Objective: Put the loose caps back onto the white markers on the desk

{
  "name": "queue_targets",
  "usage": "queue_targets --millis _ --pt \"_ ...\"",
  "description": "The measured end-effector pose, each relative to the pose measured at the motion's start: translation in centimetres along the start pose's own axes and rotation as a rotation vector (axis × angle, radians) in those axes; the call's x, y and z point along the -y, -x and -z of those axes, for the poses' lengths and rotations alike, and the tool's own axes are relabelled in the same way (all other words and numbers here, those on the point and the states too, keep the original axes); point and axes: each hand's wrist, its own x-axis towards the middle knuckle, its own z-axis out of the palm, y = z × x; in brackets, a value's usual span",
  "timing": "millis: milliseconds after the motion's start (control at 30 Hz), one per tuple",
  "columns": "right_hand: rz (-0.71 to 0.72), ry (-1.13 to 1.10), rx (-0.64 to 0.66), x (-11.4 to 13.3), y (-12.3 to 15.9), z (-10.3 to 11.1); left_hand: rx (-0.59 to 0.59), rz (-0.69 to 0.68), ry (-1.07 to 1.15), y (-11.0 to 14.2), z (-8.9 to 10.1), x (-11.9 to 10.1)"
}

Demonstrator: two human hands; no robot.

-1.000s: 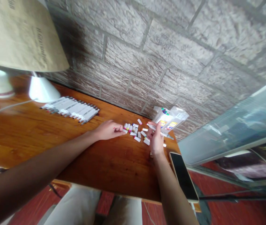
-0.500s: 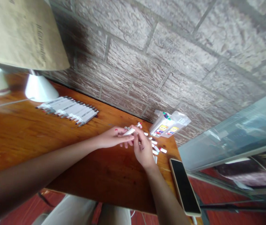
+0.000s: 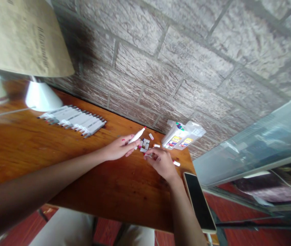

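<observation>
My left hand (image 3: 122, 147) is closed around a white marker (image 3: 136, 136), whose bare red tip points up and to the right. To its right, my right hand (image 3: 162, 162) pinches a small white marker cap (image 3: 148, 155) with a red end, partly covered by the fingers. Between the hands lies a loose pile of white marker caps (image 3: 144, 145) with coloured ends. One more cap (image 3: 151, 136) lies behind the pile, and another (image 3: 176, 163) sits right of my right hand. Red marks show on the back of my left hand.
Several uncapped markers (image 3: 72, 119) lie in a row at the left, near a lamp (image 3: 43, 97). A clear plastic marker case (image 3: 183, 136) with a few markers stands by the brick wall (image 3: 135, 68). A phone (image 3: 199, 201) lies along the table's right edge.
My hands have moved apart. The right hand has come away to the right and down with a cap, and the marker in my left hand now shows its red tip.
</observation>
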Motion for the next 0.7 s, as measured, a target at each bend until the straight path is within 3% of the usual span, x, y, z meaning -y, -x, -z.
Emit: queue_targets --millis 267,533,633,700 --pt "-0.071 0.052 0.075 0.1 0.1 -0.6 -0.02 -0.041 -0.141 0.3 0.2 0.0" --pt "-0.063 -0.024 0.123 0.5 0.1 -1.4 0.061 -0.128 -0.354 0.8 0.0 -0.8" --pt "-0.03 -0.084 0.062 0.9 0.1 -1.8 0.071 -0.15 -0.352 0.8 0.2 -0.3" --pt "-0.063 -0.201 -0.049 1.2 0.0 -1.6 0.054 -0.152 -0.346 0.8 0.3 0.0"
